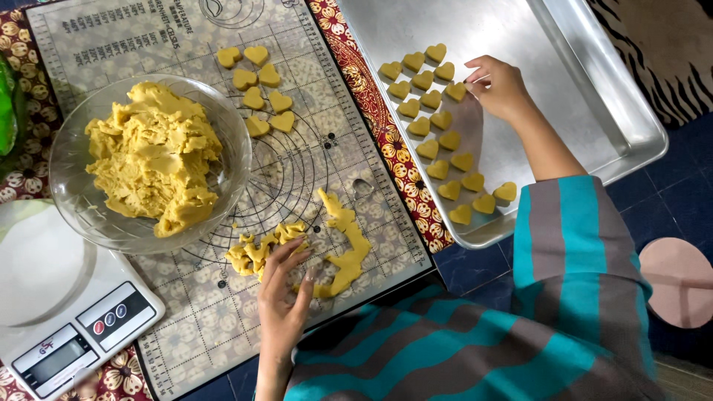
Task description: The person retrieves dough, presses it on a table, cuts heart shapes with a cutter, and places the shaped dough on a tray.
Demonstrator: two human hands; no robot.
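My right hand [496, 85] pinches a heart-shaped cookie [456, 91] onto the baking tray [594, 82] near its upper rows — pressing hard could dent it. My left hand [286, 278], fingers spread, rests on dough scraps [260, 249] at the mat's [186, 327] near edge — they may tear.

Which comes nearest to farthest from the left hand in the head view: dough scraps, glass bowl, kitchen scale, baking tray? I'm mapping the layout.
From the left hand:
1. Dough scraps, touching its fingers on the mat.
2. Glass bowl, up and left.
3. Kitchen scale at far left and baking tray at upper right: too close to call.
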